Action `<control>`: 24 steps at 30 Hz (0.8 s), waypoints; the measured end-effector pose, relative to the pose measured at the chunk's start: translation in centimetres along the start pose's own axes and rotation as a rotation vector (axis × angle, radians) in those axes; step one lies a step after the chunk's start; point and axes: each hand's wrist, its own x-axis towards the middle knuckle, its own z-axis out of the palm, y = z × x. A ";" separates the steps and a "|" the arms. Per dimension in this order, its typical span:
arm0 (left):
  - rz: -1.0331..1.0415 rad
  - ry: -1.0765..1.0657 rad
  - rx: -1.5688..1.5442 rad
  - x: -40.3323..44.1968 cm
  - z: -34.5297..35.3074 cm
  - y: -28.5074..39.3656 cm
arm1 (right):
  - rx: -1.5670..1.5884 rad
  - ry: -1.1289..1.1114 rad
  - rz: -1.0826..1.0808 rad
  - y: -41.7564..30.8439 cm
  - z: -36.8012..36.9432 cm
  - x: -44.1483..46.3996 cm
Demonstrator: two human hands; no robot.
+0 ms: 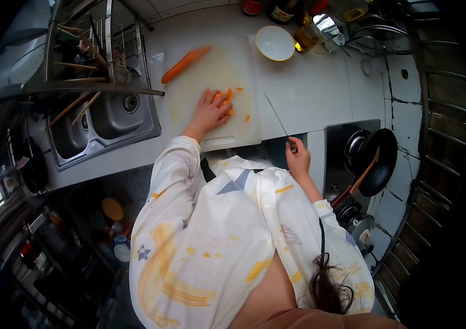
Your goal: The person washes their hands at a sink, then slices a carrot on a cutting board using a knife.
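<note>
My left hand [212,111] rests on the white cutting board [189,118], its fingers curled over a small heap of cut carrot pieces [229,94]. Part of that heap is hidden under the fingers. A few loose bits of carrot lie just to the right of it. Farther up the board lies a longer peeled carrot [184,65]. My right hand [297,158] is closed round the handle of a knife [278,118], off the board's right side near the counter's front edge. The blade points up and away from me, seen nearly edge-on, and touches no carrot.
Behind the board to the right stands a white bowl [275,43], with bottles and jars [309,34] beside it. A black wok [378,163] with a wooden-handled utensil sits on the stove at right. At left are a double sink [113,118] and a metal dish rack [109,46].
</note>
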 end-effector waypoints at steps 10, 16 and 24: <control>-0.011 -0.127 0.202 -2.8 -1.3 0.9 | -0.006 -0.071 0.037 -1.4 0.9 0.6; -0.080 -0.173 0.162 -3.3 -1.1 1.1 | -0.035 -0.073 0.044 -1.6 1.2 0.6; -0.041 -0.009 0.024 -1.5 -2.2 1.3 | -0.007 -0.065 0.070 -1.6 1.8 1.1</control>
